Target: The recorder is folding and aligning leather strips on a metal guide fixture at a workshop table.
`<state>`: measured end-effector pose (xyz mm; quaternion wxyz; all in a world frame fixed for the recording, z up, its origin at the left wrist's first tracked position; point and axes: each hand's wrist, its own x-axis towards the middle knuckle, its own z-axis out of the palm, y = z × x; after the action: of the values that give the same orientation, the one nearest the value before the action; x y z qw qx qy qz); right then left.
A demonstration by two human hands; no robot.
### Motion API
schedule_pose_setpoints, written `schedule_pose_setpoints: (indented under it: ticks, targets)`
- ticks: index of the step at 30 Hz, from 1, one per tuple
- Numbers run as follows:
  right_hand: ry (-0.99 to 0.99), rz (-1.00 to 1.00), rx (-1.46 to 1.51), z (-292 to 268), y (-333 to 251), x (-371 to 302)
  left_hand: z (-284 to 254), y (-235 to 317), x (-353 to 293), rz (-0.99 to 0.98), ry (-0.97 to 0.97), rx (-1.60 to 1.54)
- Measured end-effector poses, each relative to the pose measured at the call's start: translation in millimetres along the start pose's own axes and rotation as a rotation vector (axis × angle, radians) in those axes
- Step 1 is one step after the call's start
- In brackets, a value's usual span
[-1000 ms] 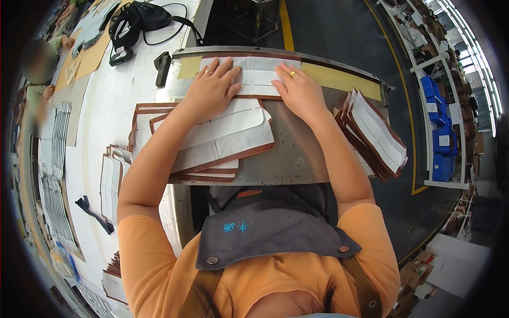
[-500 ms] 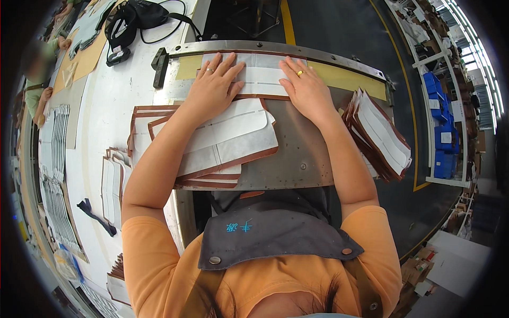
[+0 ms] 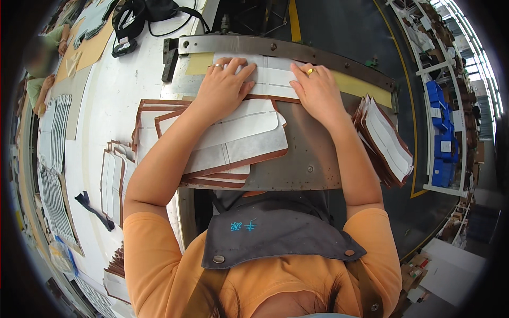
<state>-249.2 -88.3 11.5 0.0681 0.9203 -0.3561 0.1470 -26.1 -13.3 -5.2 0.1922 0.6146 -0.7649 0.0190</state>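
Flat on the metal work plate (image 3: 297, 153) lies a white panel with brown edging (image 3: 273, 79), its far edge running up to a long metal bar (image 3: 313, 53). My left hand (image 3: 222, 87) rests on the panel's left part, fingers bent a little and thumb apart. On its right end lies my right hand (image 3: 318, 93), fingers bent, index finger and thumb apart. Neither hand grips anything that I can see. Yellow strips (image 3: 360, 89) show on both sides of the panel. Similar brown-edged panels (image 3: 238, 140) are piled nearer me, partly under my left forearm.
Another bundle of brown-edged panels (image 3: 384, 140) leans at the plate's right edge. On the white table (image 3: 143, 77) at left are a black bag (image 3: 159, 9), a dark strap (image 3: 94, 211) and more panels (image 3: 112, 180). Another person's arm (image 3: 40, 93) is far left. Shelves with blue bins (image 3: 442, 143) stand right.
The metal bar now shows more of its front face and sits lower against the panel's far edge. My fingers have drawn back and bent slightly. The whole view has shifted a little.
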Motion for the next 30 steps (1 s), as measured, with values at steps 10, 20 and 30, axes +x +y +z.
schedule_pose_setpoints:
  ticks: [10, 20, 30]
  targets:
    - [0.078, -0.206, 0.429, 44.6, -42.7, 85.7, 6.7, -6.2, 0.0, -0.059, 0.078, -0.198]
    - [0.069, -0.201, 0.124, 33.4, -24.8, 69.8, -3.3, -15.6, 7.1, -0.198, 0.033, 0.27]
    - [-0.078, 0.213, -0.194, -7.0, 32.2, 7.9, -3.9, -19.3, 4.6, -0.22, 0.054, 0.293]
